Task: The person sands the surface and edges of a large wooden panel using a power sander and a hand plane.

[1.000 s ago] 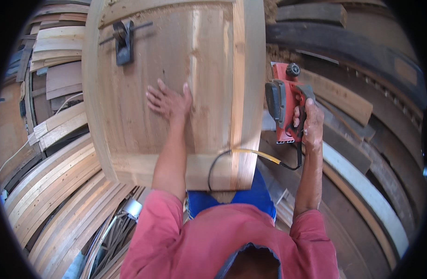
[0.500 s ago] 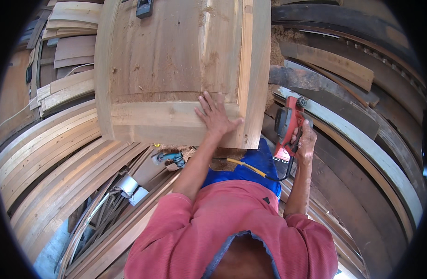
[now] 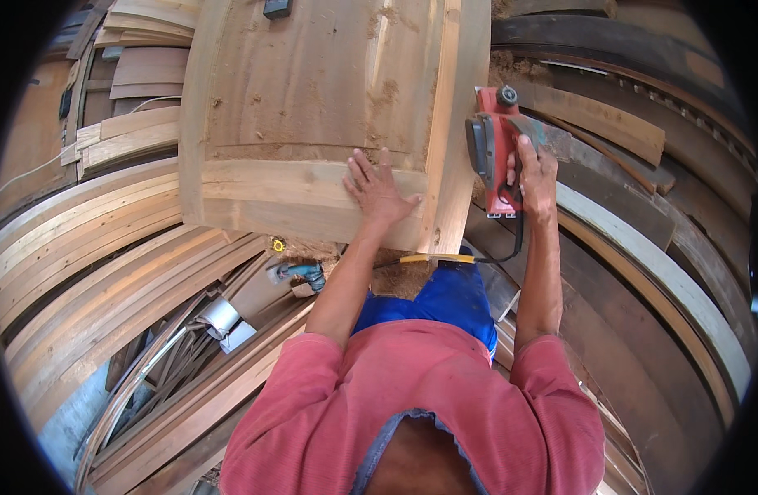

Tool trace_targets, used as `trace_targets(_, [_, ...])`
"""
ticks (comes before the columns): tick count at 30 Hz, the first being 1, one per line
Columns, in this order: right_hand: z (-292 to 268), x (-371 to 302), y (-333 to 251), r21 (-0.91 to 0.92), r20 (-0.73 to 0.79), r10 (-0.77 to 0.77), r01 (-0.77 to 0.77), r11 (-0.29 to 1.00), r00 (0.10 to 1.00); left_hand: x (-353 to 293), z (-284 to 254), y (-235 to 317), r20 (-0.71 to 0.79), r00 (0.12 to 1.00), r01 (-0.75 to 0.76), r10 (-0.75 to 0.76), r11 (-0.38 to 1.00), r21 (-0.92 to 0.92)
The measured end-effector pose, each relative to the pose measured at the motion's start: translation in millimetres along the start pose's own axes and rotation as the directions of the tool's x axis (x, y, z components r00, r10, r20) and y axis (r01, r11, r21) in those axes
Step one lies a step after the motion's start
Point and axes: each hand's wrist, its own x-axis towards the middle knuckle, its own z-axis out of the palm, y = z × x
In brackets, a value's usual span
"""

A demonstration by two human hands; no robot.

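My left hand (image 3: 381,190) lies with fingers spread on the bottom rail of a wooden panelled door (image 3: 305,99). Wood shavings are scattered over the door's recessed panel. In my right hand (image 3: 534,175) is a red electric planer (image 3: 496,157), gripped by its handle at the right edge of the door. Whether the planer touches the door's edge, I cannot tell. From the planer's rear a black power cord with a yellow section (image 3: 438,259) runs across, just below the door's near edge.
A dark block-shaped tool (image 3: 277,8) sits at the door's far end. Below left lie a blue-green power tool (image 3: 303,274) and a yellow ring-shaped item (image 3: 278,244). Stacked boards (image 3: 90,239) fill the left side. Long planks (image 3: 643,223) lie along the right.
My right hand has carried the planer forward and slightly left, closer to the door's right edge. The cord has shifted with it. My left hand remains flat on the door.
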Motion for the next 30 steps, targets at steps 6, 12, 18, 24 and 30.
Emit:
trace_targets(6, [15.9, 48.5, -31.6, 0.000, 0.061, -0.062, 0.063, 0.998, 0.996, 60.1, -37.8, -64.5, -0.265, 0.935, 0.225, -0.237, 0.972, -0.076])
trace_targets(12, [48.5, 102.6, -56.7, 0.046, 0.072, -0.071, 0.068, 0.997, 0.995, 134.8, -51.1, -121.8, -0.476, 0.788, 0.394, -0.391, 0.914, -0.098])
trace_targets(18, [82.9, 187.4, -101.2, 0.128, 0.094, -0.064, 0.052, 0.990, 0.993, 136.2, -42.2, -106.0, -0.547, 0.764, 0.418, -0.342, 0.908, 0.016])
trace_targets(24, [142.9, 320.0, -145.9, 0.307, 0.087, -0.136, 0.103, 0.946, 0.987, 137.0, -57.4, -104.5, -0.502, 0.782, 0.437, -0.370, 0.899, 0.018])
trace_targets(30, [195.2, 423.4, -162.3, 0.363, 0.105, -0.199, 0.149, 0.920, 0.974, 142.1, -55.3, -107.2, -0.480, 0.785, 0.443, -0.392, 0.896, -0.007])
